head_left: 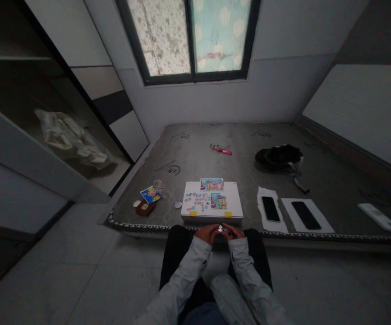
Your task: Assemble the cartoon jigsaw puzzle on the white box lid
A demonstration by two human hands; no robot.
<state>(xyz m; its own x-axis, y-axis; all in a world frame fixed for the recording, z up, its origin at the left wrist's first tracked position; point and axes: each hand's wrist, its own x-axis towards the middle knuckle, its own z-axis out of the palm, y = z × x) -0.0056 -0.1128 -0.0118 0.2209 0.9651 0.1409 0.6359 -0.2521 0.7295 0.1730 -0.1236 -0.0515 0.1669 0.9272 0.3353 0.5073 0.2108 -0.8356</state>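
My left hand (208, 234) and my right hand (233, 232) meet above my lap, just in front of the white box (187, 212). Between their closed fingertips is a small pale jigsaw piece (220, 229), gripped from both sides. On the box top lie several loose jigsaw pieces (197, 201) at the left. A joined part of the cartoon puzzle (218, 201) sits right of them. A cartoon picture card (212, 184) rests at the box's far edge. Two yellow tabs show along the near edge.
Left of the box are a small round disc (178, 205), a cartoon card (151, 194) and a brown item (145, 208). To the right lie two phones (270, 209) on white sheets, a black cap (279, 157) and a power strip (378, 216). A red keychain (221, 150) lies farther back.
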